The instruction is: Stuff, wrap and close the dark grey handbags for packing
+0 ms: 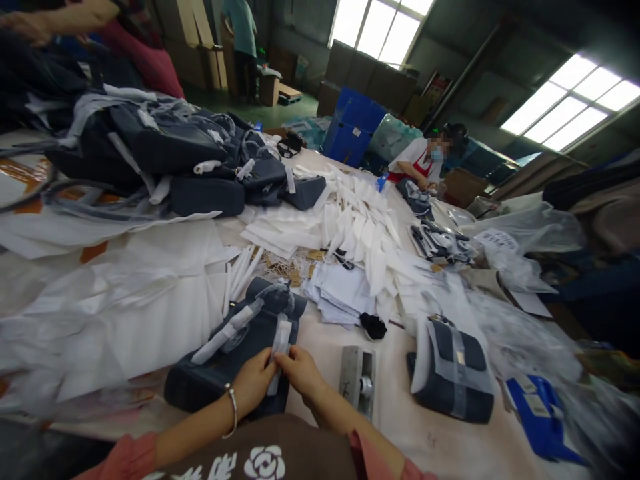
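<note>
A dark navy backpack (215, 363) lies on the table right in front of me, its straps wrapped in white foam and clear film. My left hand (256, 377) and my right hand (299, 371) meet over its right side. Both pinch the same wrapped strap (281, 335), fingertips almost touching. A second wrapped strap (233, 327) runs along the bag's left side, touched by neither hand. To the right of my hands sits a grey metal box-like tool (358, 380) with a round part inside.
A wrapped navy bag (453, 370) and a blue tape dispenser (537, 413) lie to the right. White foam sheets (170, 287) cover the left. Behind are white papers (340, 290), a black bundle (373, 326) and piled navy bags (200, 153). A co-worker (417, 163) works across the table.
</note>
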A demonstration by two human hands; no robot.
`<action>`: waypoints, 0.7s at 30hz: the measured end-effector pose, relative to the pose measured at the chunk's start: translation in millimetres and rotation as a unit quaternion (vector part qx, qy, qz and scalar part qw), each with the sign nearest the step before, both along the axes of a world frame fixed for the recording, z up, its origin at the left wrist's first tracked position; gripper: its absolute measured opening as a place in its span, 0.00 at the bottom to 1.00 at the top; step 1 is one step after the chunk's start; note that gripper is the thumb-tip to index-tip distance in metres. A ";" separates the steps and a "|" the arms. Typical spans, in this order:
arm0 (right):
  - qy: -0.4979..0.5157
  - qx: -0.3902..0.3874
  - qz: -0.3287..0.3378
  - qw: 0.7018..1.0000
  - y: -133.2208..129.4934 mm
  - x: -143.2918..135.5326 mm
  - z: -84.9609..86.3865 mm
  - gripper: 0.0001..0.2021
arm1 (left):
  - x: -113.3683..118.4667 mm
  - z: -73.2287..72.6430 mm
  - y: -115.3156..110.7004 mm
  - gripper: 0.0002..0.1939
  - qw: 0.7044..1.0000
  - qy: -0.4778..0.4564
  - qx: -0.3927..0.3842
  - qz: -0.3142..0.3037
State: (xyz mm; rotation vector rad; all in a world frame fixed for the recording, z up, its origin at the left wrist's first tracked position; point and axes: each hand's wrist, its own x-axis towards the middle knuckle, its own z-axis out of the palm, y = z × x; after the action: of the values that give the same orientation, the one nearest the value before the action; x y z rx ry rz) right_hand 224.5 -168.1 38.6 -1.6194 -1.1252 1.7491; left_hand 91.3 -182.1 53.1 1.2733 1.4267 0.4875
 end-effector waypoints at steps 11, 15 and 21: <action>0.151 -0.033 -0.068 0.986 -11.0 -4.3 -4.3 0.14 | 5.4 5.3 -18.1 0.23 0.991 0.126 0.029 -0.037; 0.286 -0.066 -0.080 0.953 -16.4 -1.8 -6.2 0.15 | 5.3 11.3 -25.5 0.25 0.983 0.164 0.053 -0.063; 0.360 -0.117 -0.076 0.922 -17.1 9.7 -15.1 0.12 | -9.3 9.2 -30.9 0.17 0.987 0.043 0.126 0.090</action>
State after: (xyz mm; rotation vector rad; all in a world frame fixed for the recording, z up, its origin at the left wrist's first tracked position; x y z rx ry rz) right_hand 234.2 -185.2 23.5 -0.9741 -0.4410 2.1574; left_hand 82.0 -213.0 62.3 1.3838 1.5996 0.7619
